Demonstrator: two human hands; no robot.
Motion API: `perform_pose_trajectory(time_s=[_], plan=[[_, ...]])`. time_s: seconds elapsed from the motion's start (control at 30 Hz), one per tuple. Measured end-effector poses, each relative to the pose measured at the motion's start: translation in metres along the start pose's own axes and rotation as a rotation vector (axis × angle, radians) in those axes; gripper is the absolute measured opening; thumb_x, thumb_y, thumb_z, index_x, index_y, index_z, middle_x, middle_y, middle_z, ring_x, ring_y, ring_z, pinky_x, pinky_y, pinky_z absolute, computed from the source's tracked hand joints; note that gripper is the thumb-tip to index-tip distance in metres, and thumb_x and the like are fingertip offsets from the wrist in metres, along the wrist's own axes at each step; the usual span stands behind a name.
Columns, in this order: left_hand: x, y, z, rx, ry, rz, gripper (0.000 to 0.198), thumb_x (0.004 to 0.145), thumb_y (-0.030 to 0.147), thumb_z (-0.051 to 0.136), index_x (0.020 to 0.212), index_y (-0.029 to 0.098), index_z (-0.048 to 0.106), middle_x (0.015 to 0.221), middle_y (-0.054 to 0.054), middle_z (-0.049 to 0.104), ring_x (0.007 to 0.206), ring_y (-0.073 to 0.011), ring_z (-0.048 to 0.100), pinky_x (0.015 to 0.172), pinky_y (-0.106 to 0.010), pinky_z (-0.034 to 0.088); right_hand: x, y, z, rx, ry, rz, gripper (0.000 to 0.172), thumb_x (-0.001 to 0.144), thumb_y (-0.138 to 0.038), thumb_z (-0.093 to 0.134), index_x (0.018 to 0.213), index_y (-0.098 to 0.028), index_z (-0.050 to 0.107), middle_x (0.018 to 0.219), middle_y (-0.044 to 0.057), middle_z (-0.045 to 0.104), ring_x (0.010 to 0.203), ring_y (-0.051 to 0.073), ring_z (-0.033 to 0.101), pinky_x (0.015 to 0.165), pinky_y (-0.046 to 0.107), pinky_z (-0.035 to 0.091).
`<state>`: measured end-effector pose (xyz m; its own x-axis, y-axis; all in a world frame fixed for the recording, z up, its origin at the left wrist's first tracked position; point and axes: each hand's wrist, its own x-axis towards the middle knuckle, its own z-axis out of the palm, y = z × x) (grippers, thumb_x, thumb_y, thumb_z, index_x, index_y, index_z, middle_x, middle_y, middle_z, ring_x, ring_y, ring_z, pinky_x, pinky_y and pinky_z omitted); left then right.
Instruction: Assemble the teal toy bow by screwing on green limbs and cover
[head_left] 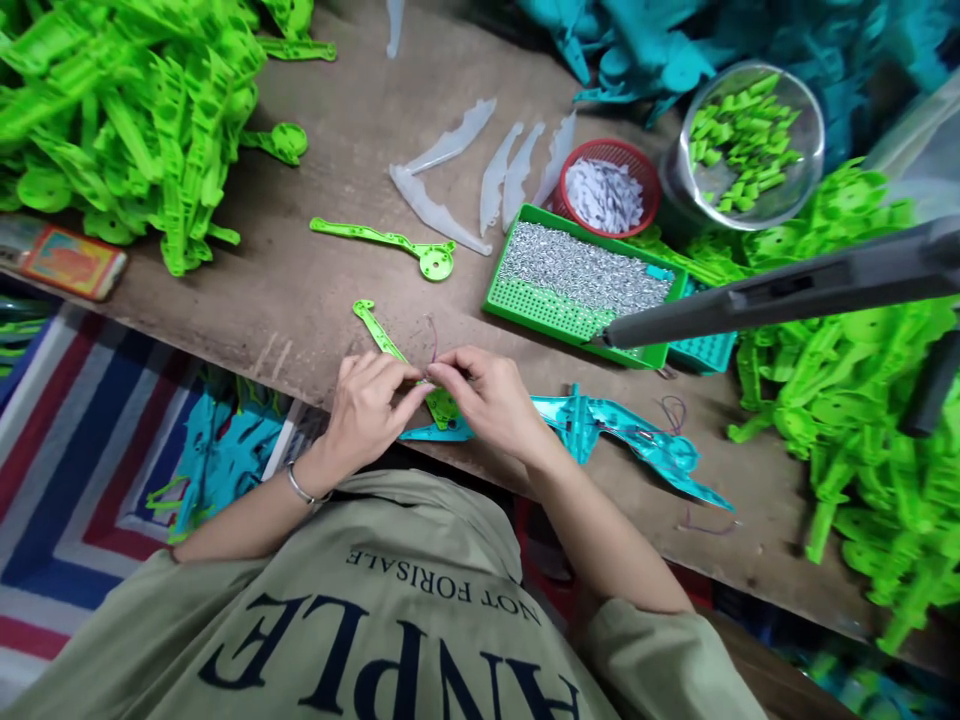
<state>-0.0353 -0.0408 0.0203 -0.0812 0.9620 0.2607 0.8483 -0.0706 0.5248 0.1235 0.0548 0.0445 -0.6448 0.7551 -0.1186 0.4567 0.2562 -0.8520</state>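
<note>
My left hand [369, 400] and my right hand [491, 398] meet at the near edge of the brown worktable [315, 290], fingertips pinched together. Between them they grip a green plastic arm piece [382, 338] with a thin purple wire [433, 335] looping up from it. Under my right hand lies a teal plastic shell [439, 432]. A second teal shell [637, 445] with small wires lies to the right of my right wrist. Another green arm piece [386, 240] lies loose farther back on the table.
Heaps of green parts lie at the far left [120, 110] and right [862, 400]. A green tray of small screws [581, 275], a red basket [609, 185], a clear bowl [750, 140], translucent white blades [457, 140] and a grey power screwdriver [787, 290] sit behind.
</note>
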Motion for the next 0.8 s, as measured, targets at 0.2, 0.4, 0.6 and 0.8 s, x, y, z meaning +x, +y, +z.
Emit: perform_pose_trajectory(time_s=[0.2,0.4,0.6,0.8], plan=[[-0.007,-0.004,0.005,0.022,0.047,-0.062,0.029,0.104,0.036,0.05,0.088,0.02,0.068,0.081,-0.003,0.072,0.077,-0.019,0.061,0.076,-0.036,0.036,0.011,-0.001,0.009,0.144,-0.109,0.097,0.02,0.092,-0.03,0.057,0.086,-0.017,0.072,0.075,-0.001,0.069,0.066,0.011,0.056,0.065,0.024,0.041],[-0.013,-0.011,0.006,-0.007,0.027,-0.075,0.025,0.102,0.039,0.054,0.097,0.02,0.069,0.086,-0.006,0.073,0.081,-0.0199,0.066,0.074,-0.035,0.043,0.02,0.007,0.009,0.119,-0.107,0.201,0.017,0.084,-0.03,0.063,0.079,-0.016,0.07,0.068,-0.001,0.066,0.061,0.01,0.051,0.059,0.024,0.038],[-0.024,-0.014,0.006,-0.544,-0.002,-0.488,0.023,0.097,0.037,0.057,0.114,0.021,0.052,0.087,0.0,0.072,0.063,-0.0117,0.069,0.06,-0.024,0.056,0.021,0.011,0.009,0.021,-0.134,0.209,0.017,0.085,-0.028,0.06,0.075,-0.017,0.067,0.064,-0.003,0.063,0.055,0.009,0.047,0.056,0.024,0.033],[-0.025,-0.012,0.014,-0.799,0.015,-0.643,0.034,0.09,0.037,0.062,0.117,0.021,0.049,0.086,0.001,0.07,0.065,-0.0124,0.072,0.06,-0.024,0.063,0.023,0.005,0.019,-0.049,-0.133,0.213,0.015,0.087,-0.021,0.058,0.074,-0.018,0.067,0.066,-0.002,0.064,0.058,0.01,0.05,0.06,0.025,0.035]])
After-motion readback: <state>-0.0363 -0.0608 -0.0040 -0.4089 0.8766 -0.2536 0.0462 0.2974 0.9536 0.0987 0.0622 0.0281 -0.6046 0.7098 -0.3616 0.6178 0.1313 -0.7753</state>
